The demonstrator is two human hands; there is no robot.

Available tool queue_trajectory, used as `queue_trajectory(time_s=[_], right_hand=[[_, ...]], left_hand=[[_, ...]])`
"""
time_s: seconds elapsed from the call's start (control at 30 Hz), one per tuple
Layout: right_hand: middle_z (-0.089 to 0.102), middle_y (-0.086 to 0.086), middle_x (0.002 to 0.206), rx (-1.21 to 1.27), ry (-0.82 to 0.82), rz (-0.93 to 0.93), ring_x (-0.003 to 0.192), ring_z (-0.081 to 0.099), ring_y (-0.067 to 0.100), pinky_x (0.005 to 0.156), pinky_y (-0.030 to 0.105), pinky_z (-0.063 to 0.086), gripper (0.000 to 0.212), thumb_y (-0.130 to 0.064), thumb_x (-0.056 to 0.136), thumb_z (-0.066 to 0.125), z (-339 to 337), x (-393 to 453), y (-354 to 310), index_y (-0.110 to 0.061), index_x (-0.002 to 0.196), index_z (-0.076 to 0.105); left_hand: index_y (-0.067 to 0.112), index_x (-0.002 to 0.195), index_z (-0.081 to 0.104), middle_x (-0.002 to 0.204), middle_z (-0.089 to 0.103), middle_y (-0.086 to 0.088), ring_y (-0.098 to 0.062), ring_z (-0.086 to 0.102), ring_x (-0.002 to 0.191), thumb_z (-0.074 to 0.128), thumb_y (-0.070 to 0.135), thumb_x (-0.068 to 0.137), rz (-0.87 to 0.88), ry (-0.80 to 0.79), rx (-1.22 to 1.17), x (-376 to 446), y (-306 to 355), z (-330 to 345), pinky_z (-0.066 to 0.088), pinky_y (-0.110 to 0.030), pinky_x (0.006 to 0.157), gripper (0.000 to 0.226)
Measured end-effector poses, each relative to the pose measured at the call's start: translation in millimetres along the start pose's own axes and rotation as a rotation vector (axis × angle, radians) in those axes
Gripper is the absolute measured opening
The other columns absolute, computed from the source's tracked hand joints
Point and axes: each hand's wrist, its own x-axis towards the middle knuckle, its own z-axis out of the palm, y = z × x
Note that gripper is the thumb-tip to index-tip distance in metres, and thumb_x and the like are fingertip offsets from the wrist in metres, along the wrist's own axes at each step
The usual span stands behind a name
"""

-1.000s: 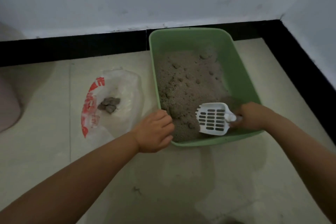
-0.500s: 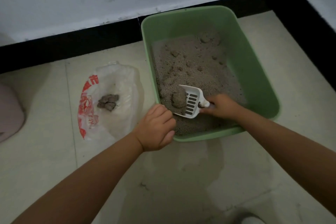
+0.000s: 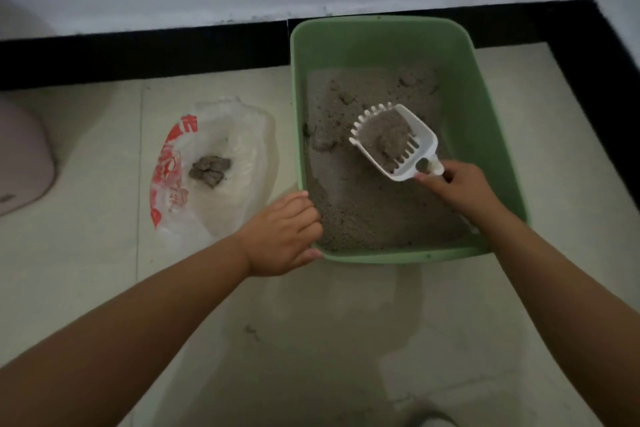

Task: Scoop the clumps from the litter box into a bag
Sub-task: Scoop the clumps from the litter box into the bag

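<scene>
A person's right hand [image 3: 457, 189] pinches the handle of a white slotted scoop [image 3: 394, 142], raised over the middle of a green litter box [image 3: 485, 135] and loaded with a grey clump [image 3: 391, 142] and loose litter. The left hand [image 3: 284, 236] curls over the box's near-left corner. An open plastic bag [image 3: 242, 135] lies on the floor beside the box's left wall, clumps already inside. The clump looks crumbly and light, best carried level.

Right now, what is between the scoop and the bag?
In the head view: loose litter and the green box's left wall, then bare floor tile before the bag.
</scene>
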Motion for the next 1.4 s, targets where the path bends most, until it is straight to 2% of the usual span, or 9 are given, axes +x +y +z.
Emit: queue_trajectory(time_s=[0.53, 0.63, 0.73, 0.87, 1.07, 1.13, 1.23, 1.33, 1.4], right_hand=[[0.038, 0.0, 0.051, -0.006, 0.026, 0.142, 0.048, 0.032, 0.011, 0.049, 0.025, 0.024, 0.033, -0.022, 0.086, 0.063, 5.2, -21.7, -26.3, -0.017, 0.057, 0.049], [0.037, 0.002, 0.051, 0.015, 0.023, 0.139, 0.049, 0.033, 0.015, 0.052, 0.027, 0.028, 0.041, -0.02, 0.087, 0.062, 8.3, -24.7, -42.3, -0.018, 0.051, 0.043], [0.037, 0.004, 0.053, -0.009, -0.08, 0.081, 0.052, 0.034, 0.018, 0.058, 0.028, 0.029, 0.032, -0.021, 0.088, 0.06, 15.3, -24.4, -71.7, -0.008, 0.06, 0.049], [0.04, 0.005, 0.056, -0.162, -0.256, -0.072, 0.05, 0.035, 0.015, 0.051, 0.025, 0.027, 0.025, -0.023, 0.088, 0.059, 43.0, -13.5, -125.0, -0.001, 0.075, 0.059], [0.04, -0.001, 0.056, -0.649, -0.397, -0.203, 0.059, 0.046, 0.018, 0.047, 0.024, 0.031, 0.037, -0.031, 0.092, 0.05, 106.9, -0.2, -186.0, -0.011, 0.061, 0.048], [0.054, 0.004, 0.069, -0.841, -0.406, -0.264, 0.076, 0.056, 0.028, 0.057, 0.025, 0.038, 0.03, -0.024, 0.094, 0.046, 124.3, -3.7, -203.1, -0.011, 0.068, 0.053], [0.064, 0.009, 0.109, -1.056, -0.395, -0.385, 0.101, 0.062, 0.028, 0.068, 0.03, 0.037, 0.016, -0.006, 0.091, 0.047, 141.2, -15.1, -223.9, -0.007, 0.102, 0.059], [0.061, 0.009, 0.117, -1.145, -0.392, -0.418, 0.108, 0.06, 0.028, 0.07, 0.029, 0.032, 0.017, -0.01, 0.093, 0.046, 142.4, -23.3, -230.0, -0.008, 0.076, 0.048], [0.061, 0.01, 0.117, -1.152, -0.366, -0.424, 0.108, 0.06, 0.028, 0.071, 0.029, 0.032, 0.016, -0.017, 0.096, 0.044, 139.7, -22.1, -231.4, -0.006, 0.088, 0.053]], left_hand=[[0.011, 0.085, 0.042, 0.076, 0.064, -0.013, -0.024, 0.041, 0.081, 0.009, 0.045, 0.099, 0.077, -0.073, -0.107, 5.8, -5.1, -2.8, 0.034, -0.037, 0.092, 0.049], [0.008, 0.1, 0.05, 0.093, 0.067, -0.017, -0.027, 0.048, 0.097, 0.016, 0.046, 0.098, -0.227, -0.072, -0.026, 0.1, -24.2, -18.4, 0.036, -0.039, 0.092, 0.052], [-0.003, 0.114, 0.057, 0.114, 0.059, -0.026, -0.041, 0.053, 0.11, 0.05, 0.032, 0.084, -0.83, -0.141, 0.164, -17.5, -58.1, -44.0, 0.041, -0.047, 0.096, 0.047], [-0.002, 0.131, 0.04, 0.13, 0.045, -0.027, -0.041, 0.045, 0.119, 0.052, 0.023, 0.091, -1.381, -0.383, -0.007, -49.6, -92.8, -74.6, 0.038, -0.044, 0.096, 0.048], [-0.009, 0.105, 0.054, 0.107, 0.062, -0.031, -0.04, 0.062, 0.097, 0.038, 0.016, 0.098, -1.543, -0.177, -0.361, -74.7, -107.7, -67.4, 0.048, -0.04, 0.086, 0.03], [-0.009, 0.104, 0.054, 0.106, 0.062, -0.03, -0.039, 0.062, 0.096, 0.037, 0.015, 0.099, -1.55, -0.141, -0.411, -73.2, -107.5, -67.1, 0.048, -0.039, 0.085, 0.03], [-0.008, 0.105, 0.053, 0.107, 0.061, -0.029, -0.038, 0.059, 0.099, 0.036, 0.015, 0.099, -1.554, -0.113, -0.42, -70.3, -105.8, -68.7, 0.043, -0.037, 0.082, 0.03], [-0.008, 0.107, 0.053, 0.11, 0.06, -0.028, -0.037, 0.056, 0.102, 0.035, 0.015, 0.1, -1.554, -0.099, -0.39, -72.4, -106.9, -70.8, 0.042, -0.036, 0.082, 0.03], [-0.007, 0.109, 0.053, 0.11, 0.06, -0.027, -0.038, 0.056, 0.102, 0.034, 0.016, 0.1, -1.55, -0.105, -0.36, -75.6, -107.6, -73.3, 0.042, -0.036, 0.082, 0.031]])
